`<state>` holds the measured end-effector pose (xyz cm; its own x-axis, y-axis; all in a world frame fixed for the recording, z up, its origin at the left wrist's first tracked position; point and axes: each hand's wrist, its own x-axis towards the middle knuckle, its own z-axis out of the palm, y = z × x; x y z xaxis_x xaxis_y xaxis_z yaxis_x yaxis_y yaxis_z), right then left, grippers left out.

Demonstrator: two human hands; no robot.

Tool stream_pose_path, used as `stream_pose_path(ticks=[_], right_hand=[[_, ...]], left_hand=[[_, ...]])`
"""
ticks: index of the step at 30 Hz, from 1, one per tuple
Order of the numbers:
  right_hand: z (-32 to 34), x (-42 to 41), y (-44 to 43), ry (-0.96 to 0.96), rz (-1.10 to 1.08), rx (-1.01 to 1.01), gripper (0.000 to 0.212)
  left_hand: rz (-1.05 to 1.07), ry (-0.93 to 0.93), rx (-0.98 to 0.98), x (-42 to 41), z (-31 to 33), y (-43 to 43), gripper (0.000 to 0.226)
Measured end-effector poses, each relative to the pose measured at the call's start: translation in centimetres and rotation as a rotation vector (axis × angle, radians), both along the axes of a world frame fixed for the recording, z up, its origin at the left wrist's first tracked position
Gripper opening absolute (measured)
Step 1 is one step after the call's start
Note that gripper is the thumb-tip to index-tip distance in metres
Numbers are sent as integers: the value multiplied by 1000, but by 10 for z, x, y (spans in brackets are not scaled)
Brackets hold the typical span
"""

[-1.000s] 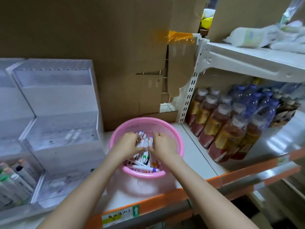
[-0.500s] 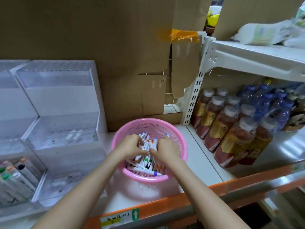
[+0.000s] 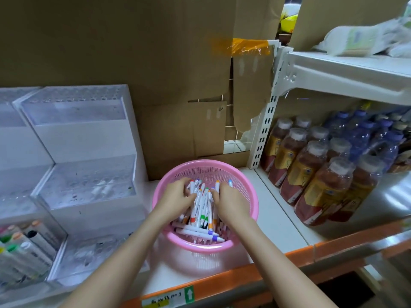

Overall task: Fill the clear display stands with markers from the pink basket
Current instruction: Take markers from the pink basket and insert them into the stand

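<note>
Two hands work inside the pink basket (image 3: 205, 246), which sits at the front of the white shelf (image 3: 278, 221), just behind its orange lip (image 3: 233, 283). The left hand (image 3: 175, 197) and right hand (image 3: 231, 202) come in from either side of a bundle of markers (image 3: 201, 206), fingers curled round it; they look closed on the bundle between them, though how firmly each grips cannot be told. The gathered markers run lengthwise away from the person, caps toward the back wall, while a few loose ones lie crosswise at the near rim, one with a purple band (image 3: 200, 232).

Just left of the basket stand the clear display stands (image 3: 84, 174), stepped in tiers that rise toward the back. The lowest tier of the far-left stand (image 3: 24, 247) already holds markers upright; the stand beside the basket looks largely empty, apart from something pale in its middle tier, too blurred to name. So the target lies to the left of the hands, and the left hand is the nearer one.

The likely next move is a lift and a carry leftward, then turning the bundle upright to drop into the holes. The basket's rim and the stand's front edge are the things to clear. To the right, wrapped bottles (image 3: 315, 181) crowd the neighbouring shelf, well apart from that path. Behind, brown cardboard (image 3: 133, 63) closes the back, and the space above the basket is open.
</note>
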<state>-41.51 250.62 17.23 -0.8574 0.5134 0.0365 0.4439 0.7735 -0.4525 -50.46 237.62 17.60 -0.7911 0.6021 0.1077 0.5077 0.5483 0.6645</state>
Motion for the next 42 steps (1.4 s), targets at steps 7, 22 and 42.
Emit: stream_pose_path(ticks=[7,22,42], right_hand=[[3,0,3,96,27,-157,30],[7,-1,5,321,108,-347,49],[64,17,-104,713,260,-335,48]], left_hand=[[5,-24,158,-4,-2,-3,49],[-49,46,296,1,5,-7,45],[-4,317,638,46,70,-114,39]])
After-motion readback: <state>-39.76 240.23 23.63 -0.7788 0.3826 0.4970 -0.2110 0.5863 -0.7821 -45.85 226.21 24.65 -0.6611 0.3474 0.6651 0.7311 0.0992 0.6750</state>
